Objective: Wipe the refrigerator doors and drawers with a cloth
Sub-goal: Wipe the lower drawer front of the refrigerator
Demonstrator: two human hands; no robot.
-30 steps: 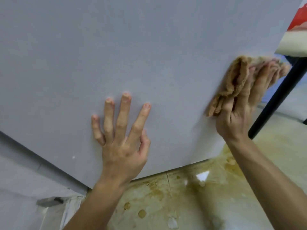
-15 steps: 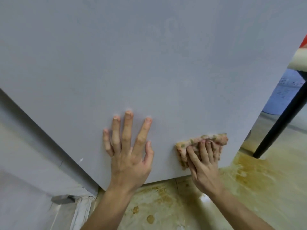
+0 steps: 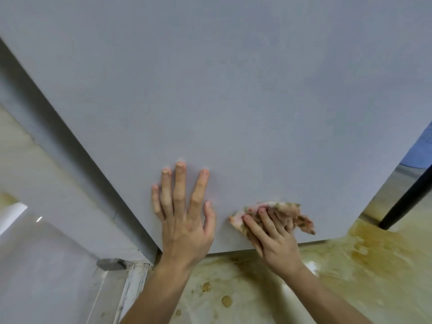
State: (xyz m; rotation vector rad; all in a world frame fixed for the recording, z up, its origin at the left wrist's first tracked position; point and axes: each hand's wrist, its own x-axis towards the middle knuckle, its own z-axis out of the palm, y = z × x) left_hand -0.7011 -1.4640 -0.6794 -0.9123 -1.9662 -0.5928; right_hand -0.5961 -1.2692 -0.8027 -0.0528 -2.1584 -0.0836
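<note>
Low on the refrigerator door [image 3: 210,94], the right hand [image 3: 278,240] presses the cloth [image 3: 301,220] with straight fingers [image 3: 254,226], left hand [image 3: 184,218] splayed flat; next, the bottom edge likely needs a firm sweep.

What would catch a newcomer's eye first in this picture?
The broad plain grey refrigerator door fills most of the view. Near its bottom edge the left hand lies flat, fingers spread, and the right hand presses a crumpled pink-and-green cloth on it. Below lies the pale floor with yellow-brown stains.
</note>
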